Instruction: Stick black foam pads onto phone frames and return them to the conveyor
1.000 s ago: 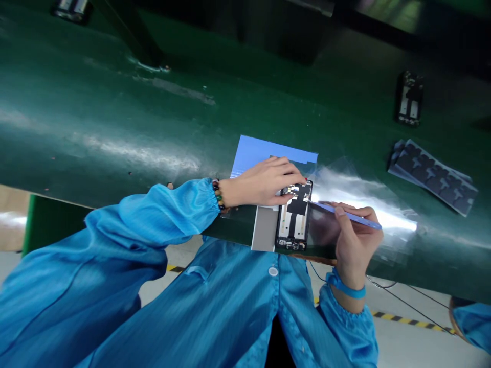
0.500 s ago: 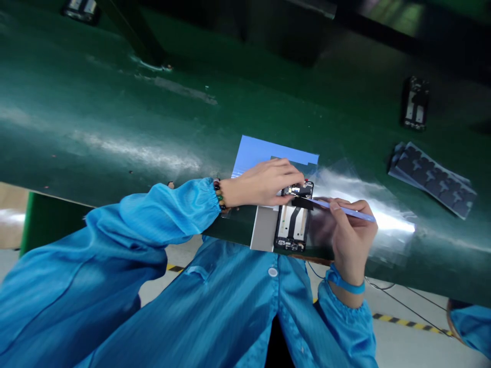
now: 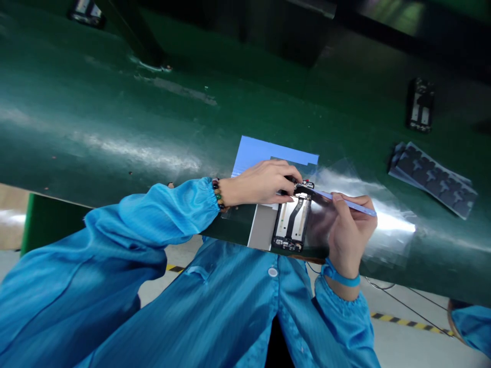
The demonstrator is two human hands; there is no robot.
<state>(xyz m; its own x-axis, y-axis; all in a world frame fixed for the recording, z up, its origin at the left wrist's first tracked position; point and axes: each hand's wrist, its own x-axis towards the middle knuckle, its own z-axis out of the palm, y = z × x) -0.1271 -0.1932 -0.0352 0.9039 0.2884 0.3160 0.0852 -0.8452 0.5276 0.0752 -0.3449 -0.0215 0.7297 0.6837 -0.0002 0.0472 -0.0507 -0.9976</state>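
An opened phone (image 3: pixel 293 220) lies at the table's near edge, its pale inner plate and black ribbon cable showing. My left hand (image 3: pixel 264 181) is closed at the phone's upper left, fingers and thumb bent around that end. A dark piece shows by its fingertips; I cannot make out whether it is pinched. In my right hand (image 3: pixel 351 235) is a pair of blue tweezers (image 3: pixel 356 206), held like a pen. Their tip reaches the phone's upper end beside a small black film (image 3: pixel 304 189).
A blue sheet (image 3: pixel 264 149) and a grey strip (image 3: pixel 262 227) lie beside the phone. Clear film (image 3: pixel 383 204) and dark sticker sheets (image 3: pixel 433 176) are to the right. Opened phones lie at the far right (image 3: pixel 420 106) and far left (image 3: pixel 87 12). A post (image 3: pixel 134 33) stands on the table.
The phone has shifted and tilted slightly. The tweezers' tip has moved up, and the black film has moved up off the middle of the phone. My left fingers have drawn slightly left.
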